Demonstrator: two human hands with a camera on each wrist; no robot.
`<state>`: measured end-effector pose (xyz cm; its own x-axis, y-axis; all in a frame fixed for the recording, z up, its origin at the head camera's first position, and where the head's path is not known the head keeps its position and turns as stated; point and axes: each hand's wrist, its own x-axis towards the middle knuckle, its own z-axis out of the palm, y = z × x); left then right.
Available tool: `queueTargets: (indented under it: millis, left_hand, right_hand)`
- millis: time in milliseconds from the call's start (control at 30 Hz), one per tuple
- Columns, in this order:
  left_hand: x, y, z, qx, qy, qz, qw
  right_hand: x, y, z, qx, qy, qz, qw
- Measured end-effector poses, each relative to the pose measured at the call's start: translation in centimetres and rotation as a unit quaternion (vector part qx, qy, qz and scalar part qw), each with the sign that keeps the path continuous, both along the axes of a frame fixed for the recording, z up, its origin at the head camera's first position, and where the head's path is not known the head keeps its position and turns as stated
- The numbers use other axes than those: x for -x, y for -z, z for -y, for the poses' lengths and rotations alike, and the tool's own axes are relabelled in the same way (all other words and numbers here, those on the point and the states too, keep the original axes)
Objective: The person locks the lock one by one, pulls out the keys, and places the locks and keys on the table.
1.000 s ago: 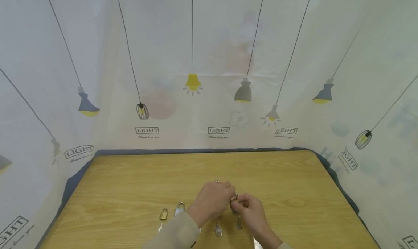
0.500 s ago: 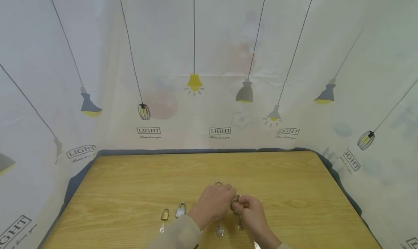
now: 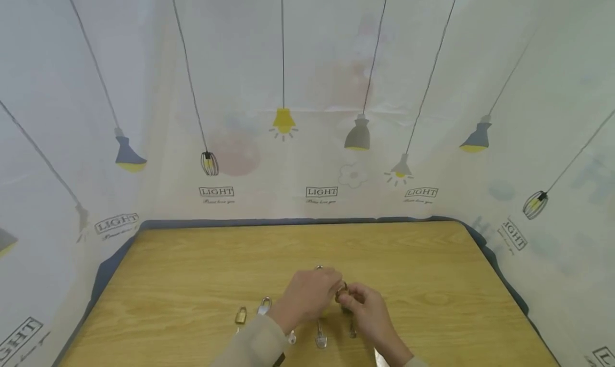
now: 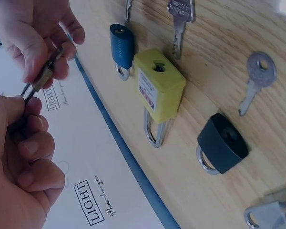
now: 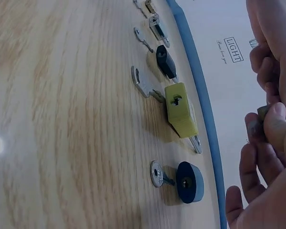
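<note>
Close together above the table, both hands work on a small brass-coloured padlock (image 4: 43, 78). My left hand (image 3: 307, 296) pinches its shackle end, fingers curled. From the other side, my right hand (image 3: 369, 309) pinches the body end between thumb and finger; a thin dark piece, perhaps a key, shows there in the left wrist view. Below the hands lie a blue padlock (image 4: 122, 45), a yellow padlock (image 4: 159, 86) with a silver shackle, and a black padlock (image 4: 222, 144). In the right wrist view fingers cover most of the held padlock.
A silver padlock (image 3: 264, 306) and another brass padlock (image 3: 241, 315) lie left of the left forearm. Keys lie before the padlocks, among them a large key (image 5: 144, 83) and a round-headed key (image 5: 157, 174). Behind the wooden table (image 3: 202, 255) stands a lamp-printed wall covering (image 3: 307, 158).
The hands have stayed together, shifting slightly left. The held padlock has turned and risen a little between the fingers. The padlocks on the table have not moved.
</note>
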<state>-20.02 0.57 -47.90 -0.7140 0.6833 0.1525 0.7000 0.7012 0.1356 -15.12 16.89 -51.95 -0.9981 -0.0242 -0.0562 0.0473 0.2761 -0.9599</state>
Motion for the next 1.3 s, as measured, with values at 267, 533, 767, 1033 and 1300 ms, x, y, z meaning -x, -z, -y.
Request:
queueTargets:
  millis: [267,533,767,1033,1300]
  left_hand:
    - [-0.1,0.1,-0.1,-0.04,0.014,-0.034,0.9985]
    - [-0.1,0.6,-0.4,-0.057,0.002,0.027,0.998]
    - [0.0,0.9,-0.4,-0.061,-0.005,0.049,0.9969]
    - [-0.5,1.4,-0.7,-0.078,-0.027,0.066,0.9944]
    - [-0.5,1.3,-0.7,-0.079,-0.024,0.065,0.9944]
  right_hand:
    - [-0.2,-0.2,0.8,0.044,0.039,0.022,0.998]
    - [-0.5,-0.2,1.1,0.026,0.072,0.029,0.997]
    - [-0.4,-0.1,1.1,0.038,0.069,0.044,0.996]
    - [-0.4,0.0,1.1,0.025,0.084,0.047,0.995]
    - [-0.2,-0.1,1.0,0.022,0.095,0.033,0.995]
